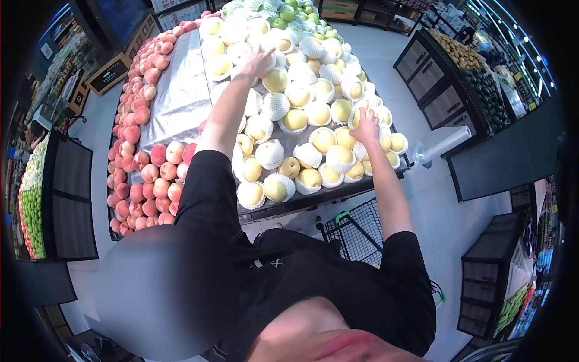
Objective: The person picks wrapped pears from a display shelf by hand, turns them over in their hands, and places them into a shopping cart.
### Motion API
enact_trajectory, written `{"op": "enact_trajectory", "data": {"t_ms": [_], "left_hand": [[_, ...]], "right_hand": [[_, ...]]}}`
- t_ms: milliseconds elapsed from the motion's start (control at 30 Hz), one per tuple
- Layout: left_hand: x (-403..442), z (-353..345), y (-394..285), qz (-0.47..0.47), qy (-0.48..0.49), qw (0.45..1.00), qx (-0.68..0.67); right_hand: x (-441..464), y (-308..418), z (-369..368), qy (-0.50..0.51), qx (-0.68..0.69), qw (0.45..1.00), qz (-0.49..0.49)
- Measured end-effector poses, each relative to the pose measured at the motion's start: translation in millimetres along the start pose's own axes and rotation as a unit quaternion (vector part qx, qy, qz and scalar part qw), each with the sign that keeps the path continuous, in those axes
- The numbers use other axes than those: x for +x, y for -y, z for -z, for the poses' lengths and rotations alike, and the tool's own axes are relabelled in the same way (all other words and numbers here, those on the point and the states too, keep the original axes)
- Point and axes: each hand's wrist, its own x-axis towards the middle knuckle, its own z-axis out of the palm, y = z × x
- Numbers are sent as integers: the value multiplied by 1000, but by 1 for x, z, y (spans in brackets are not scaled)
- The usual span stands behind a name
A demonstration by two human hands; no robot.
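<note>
My left hand (258, 63) reaches over the upper part of the display, fingers stretched out above yellow pears in white foam nets. Whether its fingertips touch a pear I cannot tell. One yellow pear (275, 80) sits in its net just below that hand. Farther right, my right hand (367, 128) is closed around a yellow pear (357, 116) near the display's right side; part of this pear is hidden by the fingers. Around both hands lie many netted pears, such as a pear (323, 140) and a bare-looking brownish pear (289, 167).
Pink peaches (160, 187) line the left of the display, beside a silvery sheet (178, 96). Green fruit (289, 15) lies at the back. A shopping cart (356, 232) stands below the front edge. A plastic bag roll (446, 143) is at the right corner. A blurred patch covers the lower left.
</note>
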Motion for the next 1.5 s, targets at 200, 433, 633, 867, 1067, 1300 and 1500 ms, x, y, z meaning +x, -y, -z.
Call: {"op": "enact_trajectory", "data": {"t_ms": [200, 433, 633, 867, 1067, 1300, 1500], "left_hand": [[3, 2, -11, -14, -16, 997, 69], [-31, 33, -6, -8, -147, 981, -126], [-134, 7, -18, 82, -179, 469, -861], [-327, -63, -79, 162, -92, 245, -952], [-434, -71, -126, 220, -81, 234, -943], [-429, -66, -145, 228, -49, 267, -935], [-419, -44, -145, 175, -58, 254, -949]], "right_hand": [[-1, 0, -4, -16, -18, 1000, 9], [-1, 6, 1, -4, -29, 1000, -7], [-6, 4, 0, -18, -13, 1000, 3], [-9, 0, -7, -64, -4, 998, 20], [-11, 11, -27, -177, 28, 984, -16], [2, 1, -39, -189, 53, 981, -13], [4, -5, -25, -183, 119, 975, -45]]}}
